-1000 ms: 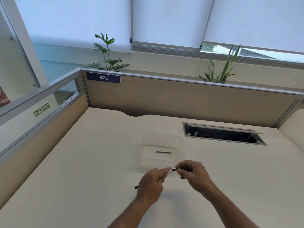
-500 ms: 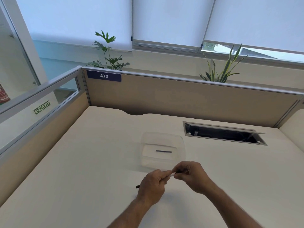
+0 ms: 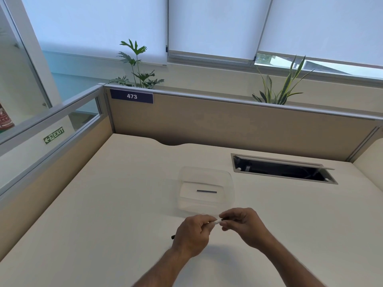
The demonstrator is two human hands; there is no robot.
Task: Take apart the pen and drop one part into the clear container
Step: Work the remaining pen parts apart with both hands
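Both hands hold one pen [image 3: 216,221] just above the desk, close to my body. My left hand [image 3: 192,233] is closed around its barrel, whose dark tail sticks out at the lower left. My right hand [image 3: 241,223] pinches the dark end of the pen, and a short white section shows between the two hands. The clear container [image 3: 228,177] stands on the desk just beyond my hands. A thin dark rod [image 3: 206,191] lies flat on its bottom.
The cream desk [image 3: 103,204] is walled by beige partitions [image 3: 228,125] at the back and left. An open cable hatch [image 3: 281,168] is sunk into the desk at the right rear. Two plants stand behind the back partition.
My hands have stayed in place on the pen, with my right fingers shifting slightly on its end. The container and the rod inside it have not moved.
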